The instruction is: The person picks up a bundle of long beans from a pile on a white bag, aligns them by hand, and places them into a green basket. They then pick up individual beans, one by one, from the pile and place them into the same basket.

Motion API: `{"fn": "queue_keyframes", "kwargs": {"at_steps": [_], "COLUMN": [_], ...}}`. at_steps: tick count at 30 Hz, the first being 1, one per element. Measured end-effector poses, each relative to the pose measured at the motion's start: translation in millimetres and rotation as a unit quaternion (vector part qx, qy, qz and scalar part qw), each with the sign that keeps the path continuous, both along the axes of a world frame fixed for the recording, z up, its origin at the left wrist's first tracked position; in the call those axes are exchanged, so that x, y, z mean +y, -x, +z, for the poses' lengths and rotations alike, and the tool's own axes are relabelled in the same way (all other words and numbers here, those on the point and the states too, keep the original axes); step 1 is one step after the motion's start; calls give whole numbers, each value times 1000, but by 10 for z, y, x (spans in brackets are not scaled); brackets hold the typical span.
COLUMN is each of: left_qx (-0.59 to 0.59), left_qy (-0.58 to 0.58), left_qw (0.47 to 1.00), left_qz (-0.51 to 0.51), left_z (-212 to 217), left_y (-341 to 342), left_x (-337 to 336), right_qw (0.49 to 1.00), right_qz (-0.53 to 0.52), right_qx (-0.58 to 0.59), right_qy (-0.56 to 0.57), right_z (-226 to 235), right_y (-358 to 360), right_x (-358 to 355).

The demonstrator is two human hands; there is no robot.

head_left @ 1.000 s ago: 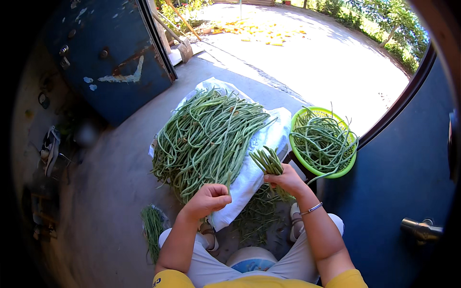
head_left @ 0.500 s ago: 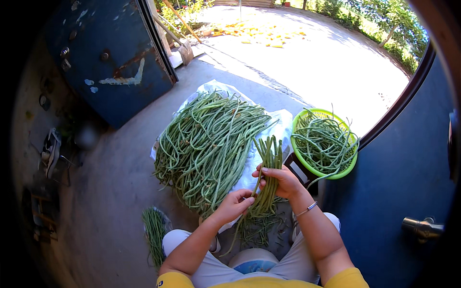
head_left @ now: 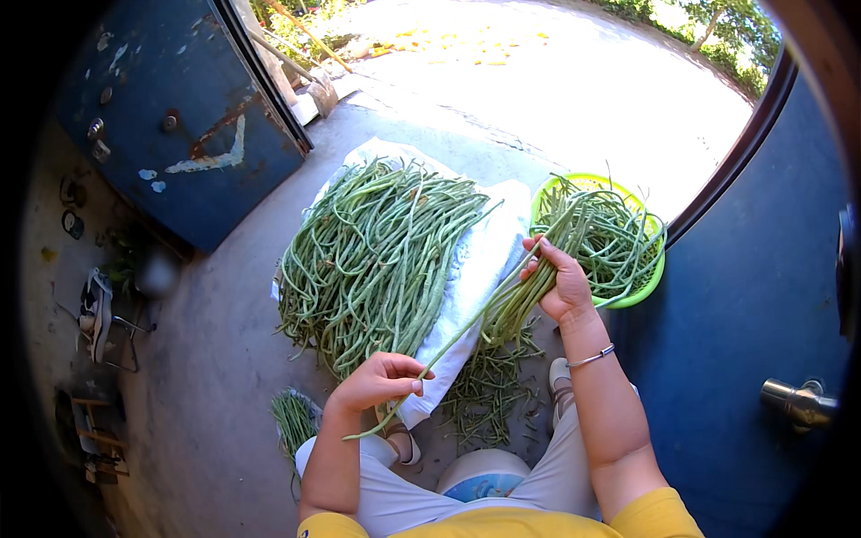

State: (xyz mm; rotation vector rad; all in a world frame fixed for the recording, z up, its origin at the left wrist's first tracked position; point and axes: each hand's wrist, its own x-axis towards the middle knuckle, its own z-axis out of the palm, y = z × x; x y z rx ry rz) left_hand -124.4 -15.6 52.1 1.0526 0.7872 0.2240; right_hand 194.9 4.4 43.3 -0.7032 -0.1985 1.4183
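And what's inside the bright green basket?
Long green beans lie heaped inside the basket. They cover its bottom, so anything underneath can't be seen. The right hand hides part too.

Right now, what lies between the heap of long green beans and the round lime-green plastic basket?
The head view shows an exposed strip of crumpled white sheet.

Harsh daylight outside, soft shade indoors.
Light is admitted from the top through the open doorway, where the yard ground (head_left: pixel 583 99) is bleached nearly white and the scattered yellow pieces (head_left: pixel 480 47) are washed out. The pile of green beans (head_left: pixel 381 260) is evenly lit and crisply rendered, while the left side is sunk in dimness and marked by a hazy smudge (head_left: pixel 159 274). The right door frame (head_left: pixel 752 161) is bowed by the fisheye lens; the corners are lost to black.
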Motion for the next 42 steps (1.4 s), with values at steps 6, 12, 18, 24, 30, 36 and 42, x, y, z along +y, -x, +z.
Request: {"fn": "queue_keyframes", "kwargs": {"at_steps": [6,12,18,24,30,36,42], "left_qx": [-22,9,46,-46,-121,-159,-189], "left_qy": [-15,-57,-88,-27,19,40,76], "left_qw": [1000,997,994,972,967,968,959], "left_qz": [-13,-42,34,229,225,192,195], "left_z": [-44,-99,-43,-216,-181,-161,-170], "left_y": [241,397,591,631,546,584,598], "left_x": [39,94,183,229,258,243,253], "right_qw": [997,993,996,997,995,991,988], "right_qz": [-61,-99,-74,-63,-99,-122,-124], "right_qx": [44,65,43,28,-15,-61,-79], "right_qy": [-24,0,-28,-30,-18,9,34], "right_z": [21,40,16,39,-50,-41,-7], "right_y": [-244,-317,-326,-260,-397,-371,-355], "right_x": [-24,-47,-56,-32,-41,-44,-52]}}
